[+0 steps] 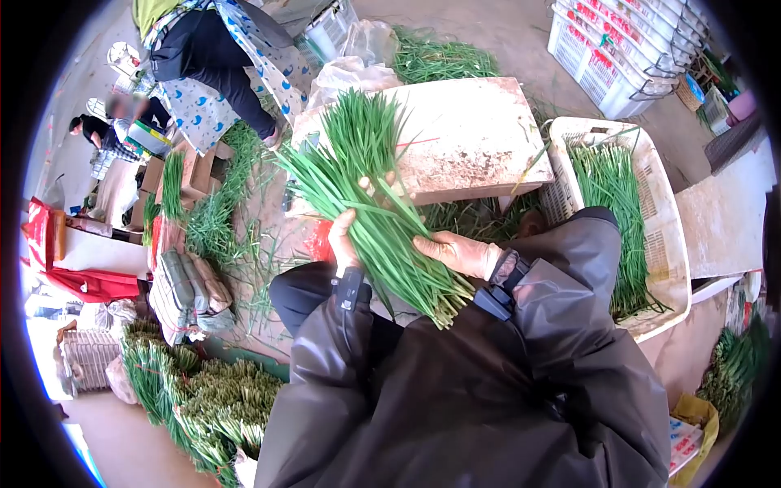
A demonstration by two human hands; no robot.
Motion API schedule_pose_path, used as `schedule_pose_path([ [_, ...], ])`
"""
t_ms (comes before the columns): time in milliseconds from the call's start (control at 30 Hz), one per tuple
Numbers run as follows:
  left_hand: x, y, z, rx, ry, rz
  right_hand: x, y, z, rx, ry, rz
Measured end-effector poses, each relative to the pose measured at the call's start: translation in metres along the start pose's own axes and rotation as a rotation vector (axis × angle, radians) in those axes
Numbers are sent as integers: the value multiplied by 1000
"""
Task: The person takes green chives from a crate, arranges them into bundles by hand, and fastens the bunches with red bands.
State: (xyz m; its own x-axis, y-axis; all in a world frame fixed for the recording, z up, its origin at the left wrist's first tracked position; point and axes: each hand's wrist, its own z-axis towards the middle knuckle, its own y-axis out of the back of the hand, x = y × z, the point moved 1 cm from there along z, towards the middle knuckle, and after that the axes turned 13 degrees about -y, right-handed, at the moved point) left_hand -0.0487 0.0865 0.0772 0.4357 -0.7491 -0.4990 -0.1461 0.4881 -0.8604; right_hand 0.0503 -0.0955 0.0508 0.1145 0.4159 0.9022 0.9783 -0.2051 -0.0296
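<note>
A bunch of green garlic chives [386, 236] lies slantwise across my lap, cut stem ends toward me and leaf tips toward the low table. My left hand [345, 241] grips its left side, with the thumb up along the leaves. On the right, my right hand [462, 254] is closed around the lower part near the stems; some fingers are hidden beneath. More chives [362, 130] rest on the white, soil-stained table [472, 138] just beyond, their lower end overlapped by the held bunch.
A cream plastic crate [679, 244] of chives stands at my right. White crates [606, 61] are stacked behind it. Bundled chives [224, 398] stand at lower left. Loose leaves [236, 195] litter the floor. A person in a patterned apron [195, 106] bends at upper left; others sit farther back.
</note>
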Motion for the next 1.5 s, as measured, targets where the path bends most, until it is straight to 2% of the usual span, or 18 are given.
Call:
schedule_pose_path([
  [100,1,24,1,-81,-46,88,-2,-3,0,7,-42,33],
  [200,3,26,3,53,-37,-94,4,-6,-3,3,37,96],
  [233,3,15,1,-19,-61,-64,-1,-4,1,-3,7,84],
  [367,-4,30,5,-50,-140,-59,-11,3,5,-280,175,-47],
  [400,-7,33,5,-51,-158,-66,-5,5,-2,-511,261,-240],
  [467,-16,42,7,-91,-186,-42,5,10,-16,-747,296,-359],
  [533,-23,48,8,-95,-224,-27,20,6,-35,-607,213,6],
  [600,-28,46,7,-130,-277,-10,42,1,-60,-437,220,-122],
  [633,-30,45,7,-154,-297,-9,33,0,-56,-351,355,-259],
  [667,-31,44,6,-178,-315,-8,27,-3,-55,-372,395,-448],
  [733,-34,44,7,-198,-345,6,13,-16,-46,-592,361,-744],
  [800,-35,44,6,-191,-364,32,17,-23,-42,-602,137,-741],
  [933,-29,38,4,-292,-412,62,12,-33,-26,-689,80,-740],
  [967,-28,43,6,-217,-416,51,10,-34,-23,-700,60,-746],
  [1167,-34,46,8,-200,-402,93,6,-27,-22,-625,228,-363],
  [1333,-39,43,5,-299,-423,173,16,-13,-33,-791,289,-412],
  [1433,-40,47,2,-268,-390,135,32,3,-46,-590,286,-256],
  [1500,-42,49,2,-260,-389,100,29,20,-50,-625,242,-126],
])
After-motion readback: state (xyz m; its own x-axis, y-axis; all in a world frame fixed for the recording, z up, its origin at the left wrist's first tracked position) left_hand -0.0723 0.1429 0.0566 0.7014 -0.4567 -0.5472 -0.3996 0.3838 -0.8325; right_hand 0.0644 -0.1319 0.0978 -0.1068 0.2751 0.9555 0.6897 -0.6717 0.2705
